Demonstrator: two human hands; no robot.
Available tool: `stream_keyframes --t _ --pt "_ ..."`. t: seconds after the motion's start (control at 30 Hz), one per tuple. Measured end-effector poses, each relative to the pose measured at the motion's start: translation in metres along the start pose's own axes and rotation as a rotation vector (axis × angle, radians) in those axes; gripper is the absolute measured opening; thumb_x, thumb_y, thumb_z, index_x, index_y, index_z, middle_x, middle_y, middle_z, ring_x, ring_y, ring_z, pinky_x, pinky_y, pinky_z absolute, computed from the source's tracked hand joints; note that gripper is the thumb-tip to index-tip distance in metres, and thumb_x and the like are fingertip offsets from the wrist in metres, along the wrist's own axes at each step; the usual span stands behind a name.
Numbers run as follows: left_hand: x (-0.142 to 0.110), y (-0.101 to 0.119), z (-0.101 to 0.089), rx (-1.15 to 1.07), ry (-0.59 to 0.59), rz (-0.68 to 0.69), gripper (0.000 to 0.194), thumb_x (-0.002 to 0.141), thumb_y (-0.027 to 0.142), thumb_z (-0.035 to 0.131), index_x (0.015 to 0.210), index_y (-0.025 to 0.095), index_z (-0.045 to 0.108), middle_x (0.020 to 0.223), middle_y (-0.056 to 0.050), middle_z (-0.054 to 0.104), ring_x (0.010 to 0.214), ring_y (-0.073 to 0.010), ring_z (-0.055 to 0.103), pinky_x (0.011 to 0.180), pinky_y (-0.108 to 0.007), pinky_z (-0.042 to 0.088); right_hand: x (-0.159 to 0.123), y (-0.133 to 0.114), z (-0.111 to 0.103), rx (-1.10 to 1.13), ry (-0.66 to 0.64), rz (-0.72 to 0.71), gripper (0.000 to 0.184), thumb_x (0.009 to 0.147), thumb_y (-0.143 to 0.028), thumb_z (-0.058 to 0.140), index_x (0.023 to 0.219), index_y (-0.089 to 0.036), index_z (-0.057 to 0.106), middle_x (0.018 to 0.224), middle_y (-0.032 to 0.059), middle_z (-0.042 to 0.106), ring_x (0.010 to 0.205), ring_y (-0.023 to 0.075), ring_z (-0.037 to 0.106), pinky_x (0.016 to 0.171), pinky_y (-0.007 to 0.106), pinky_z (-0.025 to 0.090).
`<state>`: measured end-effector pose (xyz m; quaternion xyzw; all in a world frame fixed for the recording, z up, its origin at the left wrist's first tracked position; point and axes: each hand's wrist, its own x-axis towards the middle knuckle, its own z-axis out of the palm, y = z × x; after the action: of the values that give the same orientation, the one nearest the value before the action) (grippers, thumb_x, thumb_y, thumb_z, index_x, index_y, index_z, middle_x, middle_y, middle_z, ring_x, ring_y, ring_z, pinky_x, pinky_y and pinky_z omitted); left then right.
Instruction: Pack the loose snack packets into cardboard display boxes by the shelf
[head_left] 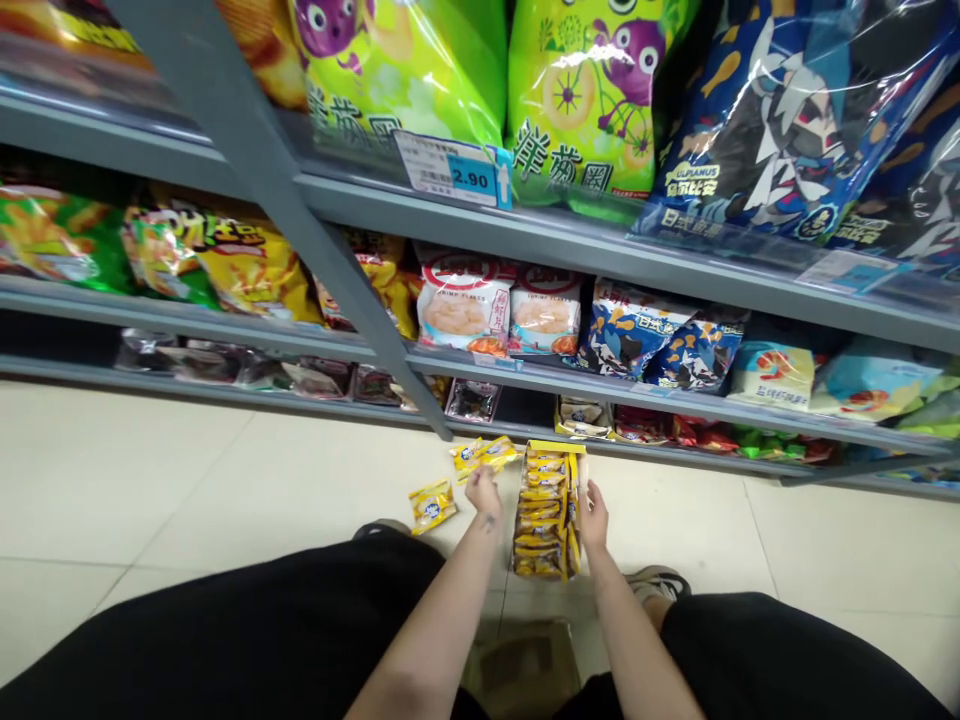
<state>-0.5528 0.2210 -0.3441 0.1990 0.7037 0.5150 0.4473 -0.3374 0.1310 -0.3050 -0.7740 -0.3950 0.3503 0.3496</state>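
A yellow display box (580, 450) filled with rows of small yellow snack packets (541, 512) sits on the floor between my legs. My right hand (594, 515) grips the right side of the box, its fingers against the wall. To the left of the box, my left hand (484, 490) has its fingers closed on a small yellow snack packet (498, 452). Another yellow packet (466, 456) lies right beside that one. Nearer my left shoe, a loose yellow packet (433, 506) rests flat on the tiles.
Grey shelves stand ahead, with a bottom shelf (517, 425) just beyond the box. It bears an open carton of packets (583, 416) and several dark packets (321, 378). Bagged snacks (463, 303) fill the shelf above. A cardboard box (523, 668) stands close between my knees.
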Motion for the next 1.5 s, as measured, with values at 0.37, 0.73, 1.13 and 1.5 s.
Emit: stream_keyframes --t 0.37,0.73,1.13,1.5 --pt "-0.063 -0.031 -0.030 0.387 -0.747 0.225 0.011 0.066 0.016 0.053 0.056 0.018 0.057 0.063 -0.001 0.061 0.068 -0.0186 0.060 0.071 -0.031 0.050 0.016 -0.035 -0.019 -0.036 -0.371 0.157 0.025 0.055 -0.030 0.082 0.070 -0.015 0.069 0.056 0.0024 0.065 0.048 0.0195 0.060 0.045 0.027 0.047" --pt "-0.034 -0.004 0.003 0.777 -0.867 0.604 0.053 0.065 0.001 0.058 0.114 0.014 0.069 0.139 -0.015 0.059 0.138 -0.0313 0.045 0.121 -0.044 0.026 0.042 -0.071 -0.019 -0.319 -0.128 -0.286 0.008 0.081 -0.022 0.054 0.082 -0.022 0.062 0.092 0.0033 0.074 0.085 0.0219 0.067 0.083 0.031 0.048" --pt "-0.023 0.003 -0.014 0.927 -0.864 0.719 0.057 0.071 0.004 0.051 0.127 0.011 0.063 0.133 -0.013 0.062 0.131 -0.0290 0.047 0.114 -0.037 0.034 0.072 -0.068 0.039 -0.501 -0.232 -0.279 0.015 0.080 -0.007 0.058 0.084 -0.021 0.064 0.086 0.0031 0.071 0.084 0.0196 0.064 0.081 0.027 0.044" --pt "-0.022 0.006 -0.019 0.899 -0.796 0.676 0.024 0.081 0.013 0.051 0.090 0.017 0.073 0.106 -0.012 0.071 0.112 -0.0299 0.054 0.096 -0.043 0.042 0.085 -0.052 0.066 -0.388 -0.322 -0.344 0.015 0.086 -0.012 0.050 0.088 -0.021 0.063 0.098 0.0030 0.072 0.095 0.0177 0.067 0.083 0.028 0.050"
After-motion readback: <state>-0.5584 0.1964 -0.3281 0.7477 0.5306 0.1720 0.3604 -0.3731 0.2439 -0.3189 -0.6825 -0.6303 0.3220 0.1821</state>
